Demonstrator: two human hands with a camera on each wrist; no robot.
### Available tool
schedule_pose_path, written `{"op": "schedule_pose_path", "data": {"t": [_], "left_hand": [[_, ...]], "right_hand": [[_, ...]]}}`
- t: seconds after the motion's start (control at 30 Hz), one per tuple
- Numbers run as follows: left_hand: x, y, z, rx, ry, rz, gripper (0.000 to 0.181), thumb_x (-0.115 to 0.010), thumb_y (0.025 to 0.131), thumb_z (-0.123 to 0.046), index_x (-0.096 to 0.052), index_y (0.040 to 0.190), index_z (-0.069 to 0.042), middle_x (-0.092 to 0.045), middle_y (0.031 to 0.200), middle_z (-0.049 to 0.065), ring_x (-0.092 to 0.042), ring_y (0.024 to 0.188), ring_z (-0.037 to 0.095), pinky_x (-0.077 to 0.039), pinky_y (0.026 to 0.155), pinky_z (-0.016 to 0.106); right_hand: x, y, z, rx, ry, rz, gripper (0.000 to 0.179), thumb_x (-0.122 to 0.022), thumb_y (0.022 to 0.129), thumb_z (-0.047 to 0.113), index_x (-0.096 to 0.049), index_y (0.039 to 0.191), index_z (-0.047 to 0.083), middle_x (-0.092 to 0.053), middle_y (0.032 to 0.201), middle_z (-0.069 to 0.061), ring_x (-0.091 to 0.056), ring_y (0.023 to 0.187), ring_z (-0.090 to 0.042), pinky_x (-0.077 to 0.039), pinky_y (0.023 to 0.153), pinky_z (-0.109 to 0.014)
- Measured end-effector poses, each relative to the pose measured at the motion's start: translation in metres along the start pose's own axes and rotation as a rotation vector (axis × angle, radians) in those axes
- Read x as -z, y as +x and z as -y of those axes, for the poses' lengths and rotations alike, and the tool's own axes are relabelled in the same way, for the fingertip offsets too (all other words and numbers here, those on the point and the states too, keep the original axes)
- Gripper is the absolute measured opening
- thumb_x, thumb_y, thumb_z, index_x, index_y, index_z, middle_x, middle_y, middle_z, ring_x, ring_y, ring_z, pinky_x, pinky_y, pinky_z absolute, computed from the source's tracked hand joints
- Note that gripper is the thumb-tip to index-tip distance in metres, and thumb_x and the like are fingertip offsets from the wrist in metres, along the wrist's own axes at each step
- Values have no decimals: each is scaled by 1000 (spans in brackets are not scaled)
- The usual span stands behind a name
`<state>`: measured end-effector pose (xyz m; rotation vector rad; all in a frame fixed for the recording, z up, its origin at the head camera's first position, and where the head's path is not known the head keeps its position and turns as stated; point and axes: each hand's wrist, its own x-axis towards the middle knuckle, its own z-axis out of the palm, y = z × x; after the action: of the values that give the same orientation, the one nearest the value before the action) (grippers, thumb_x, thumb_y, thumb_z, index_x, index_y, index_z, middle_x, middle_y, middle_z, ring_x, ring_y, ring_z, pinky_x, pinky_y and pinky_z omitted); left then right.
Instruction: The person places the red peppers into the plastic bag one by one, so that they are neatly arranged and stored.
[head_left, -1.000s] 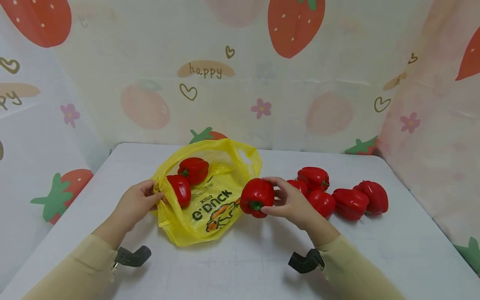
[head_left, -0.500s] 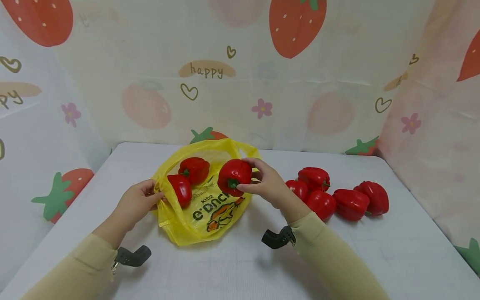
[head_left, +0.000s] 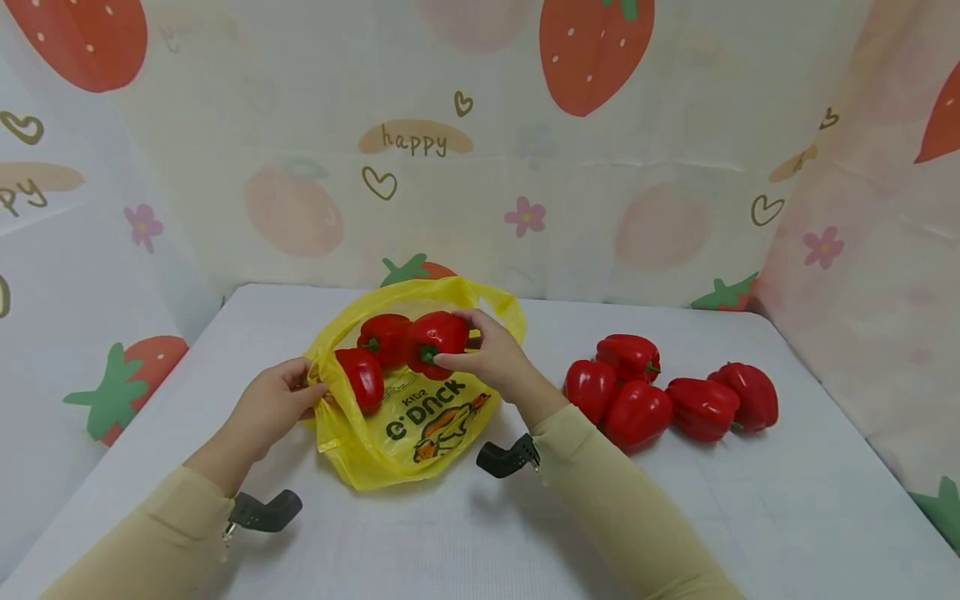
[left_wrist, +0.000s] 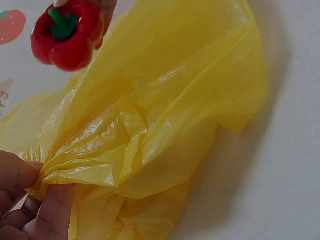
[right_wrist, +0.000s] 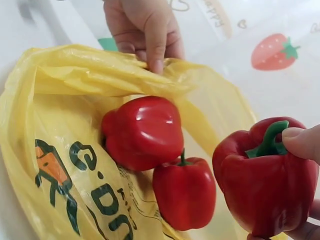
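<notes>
Gripping one red pepper (head_left: 437,342): right hand (head_left: 491,354), holding it over the yellow bag (head_left: 375,473), perhaps touching two peppers (head_left: 363,380) inside. Left hand (head_left: 272,408): pinching bag edge. Step, seemingly: loading; next move is calling for lowering, then letting go.

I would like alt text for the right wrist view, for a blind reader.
A person's right hand holds a red bell pepper at the opening of a yellow plastic bag containing two more red bell peppers. The left hand pinches the bag's rim.
</notes>
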<state>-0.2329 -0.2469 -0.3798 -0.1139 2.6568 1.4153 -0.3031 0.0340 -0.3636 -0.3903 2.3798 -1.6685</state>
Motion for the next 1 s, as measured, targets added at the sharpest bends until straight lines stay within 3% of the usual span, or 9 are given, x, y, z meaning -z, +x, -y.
{"op": "schedule_pose_path", "data": {"t": [0.43, 0.83, 1.0], "left_hand": [[1, -1, -1, -6, 4, 6, 35, -54, 92, -24, -50, 120, -4, -53, 111, 15, -54, 96, 24, -52, 80, 32], [1, 0, 2, -9, -12, 8, 34, -54, 92, -25, -50, 119, -4, -54, 110, 14, -54, 95, 23, -52, 80, 31], [1, 0, 2, 1, -12, 6, 34, -55, 92, -25, -50, 118, -4, -53, 110, 14, -54, 95, 23, -52, 80, 31]], "right_hand": [[-28, 18, -9, -11, -61, -88, 68, -77, 72, 33, -43, 130, 22, -51, 120, 3, -51, 101, -20, -51, 82, -31], [-48, 23, -17, -53, -179, -116, 80, -76, 71, 41, -35, 137, 23, -46, 128, -1, -50, 104, -18, -48, 88, -34], [-54, 25, -20, -32, -168, -115, 81, -77, 71, 37, -34, 137, 20, -48, 125, -1, -50, 104, -17, -47, 88, -32]]}}
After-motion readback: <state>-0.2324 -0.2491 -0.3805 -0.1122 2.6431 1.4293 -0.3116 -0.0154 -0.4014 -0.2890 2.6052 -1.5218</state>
